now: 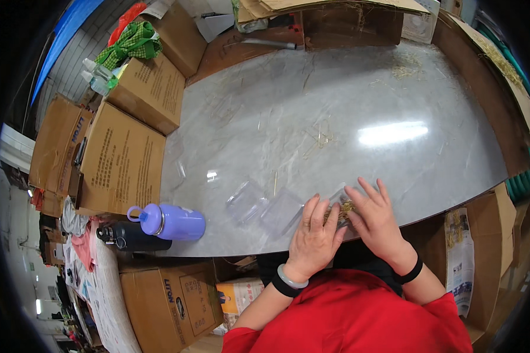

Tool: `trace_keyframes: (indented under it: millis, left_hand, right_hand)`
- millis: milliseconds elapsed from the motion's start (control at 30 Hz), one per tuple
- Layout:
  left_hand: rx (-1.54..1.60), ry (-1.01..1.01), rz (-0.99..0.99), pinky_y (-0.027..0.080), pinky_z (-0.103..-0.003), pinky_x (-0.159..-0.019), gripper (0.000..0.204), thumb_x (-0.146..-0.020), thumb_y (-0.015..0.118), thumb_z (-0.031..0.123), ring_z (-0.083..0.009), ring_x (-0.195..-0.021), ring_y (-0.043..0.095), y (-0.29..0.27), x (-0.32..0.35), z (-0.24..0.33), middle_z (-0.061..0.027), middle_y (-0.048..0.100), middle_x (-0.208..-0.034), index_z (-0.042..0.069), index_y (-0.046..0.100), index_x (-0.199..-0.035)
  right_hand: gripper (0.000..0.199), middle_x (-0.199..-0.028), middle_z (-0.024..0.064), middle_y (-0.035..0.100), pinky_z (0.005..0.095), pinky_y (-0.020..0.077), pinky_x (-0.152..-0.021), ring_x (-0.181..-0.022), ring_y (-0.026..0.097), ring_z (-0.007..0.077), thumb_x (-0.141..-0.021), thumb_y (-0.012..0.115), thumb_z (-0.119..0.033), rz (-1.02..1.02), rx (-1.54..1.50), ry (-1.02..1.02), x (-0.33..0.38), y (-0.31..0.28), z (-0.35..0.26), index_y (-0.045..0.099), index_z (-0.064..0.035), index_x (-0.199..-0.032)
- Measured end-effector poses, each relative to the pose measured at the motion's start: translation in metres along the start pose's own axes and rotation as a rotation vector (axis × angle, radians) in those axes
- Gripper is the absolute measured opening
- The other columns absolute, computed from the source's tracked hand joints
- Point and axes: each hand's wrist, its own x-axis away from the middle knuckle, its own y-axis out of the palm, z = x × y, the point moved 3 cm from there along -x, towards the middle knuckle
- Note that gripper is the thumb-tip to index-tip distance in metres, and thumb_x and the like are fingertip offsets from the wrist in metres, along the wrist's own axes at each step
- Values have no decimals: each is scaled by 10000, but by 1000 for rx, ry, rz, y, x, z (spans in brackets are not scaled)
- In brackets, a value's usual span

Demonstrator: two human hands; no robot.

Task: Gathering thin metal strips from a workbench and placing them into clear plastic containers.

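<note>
Brown corrugated cardboard cartons (123, 162) stand stacked along the left edge of the grey marble-patterned table (335, 106); in front of them, at the table's near-left corner, a lilac plastic water bottle (171, 222) lies on its side, just beside a black flask (132, 236) that also lies flat; toward the middle of the near edge, two clear plastic lidded boxes (265, 210) rest on the tabletop, touching one another; the left hand (315, 238), fingers extended and close together, presses palm-down just to the right of those boxes; between the two hands sits a small clear plastic box packed with dry straw (344, 209), close to the near edge of the table; the right hand (376, 217), fingers extended and slightly fanned, lies flat over the box's right side, so that both hands cover it from above; loose wisps of straw (321, 136) are scattered across the tabletop farther back.
</note>
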Motion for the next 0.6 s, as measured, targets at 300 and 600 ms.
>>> trace_keyframes:
  millis: [300, 600]
  left_hand:
    - [200, -67, 144, 467, -448, -1045, 845, -834, 801, 205, -400, -1281, 489, -1, 7, -7, -212, 421, -1423, 21, 310, -1496]
    - [388, -81, 229, 502, -460, -1048, 1058, -722, 843, 51, -422, -1323, 494, -1, 9, -13, -282, 275, -1541, 21, 166, -1535]
  right_hand:
    - [185, -1090, 126, 629, 423, 456, -892, -1018, 582, 326, -861, 701, -64, 233, -93, 151, -10, 7, -2, 647, -35, -1036]
    - [247, -1071, 71, 631, 443, 397, -959, -1029, 569, 288, -698, 802, -179, 132, -21, -72, -31, 12, -45, 672, -90, -888]
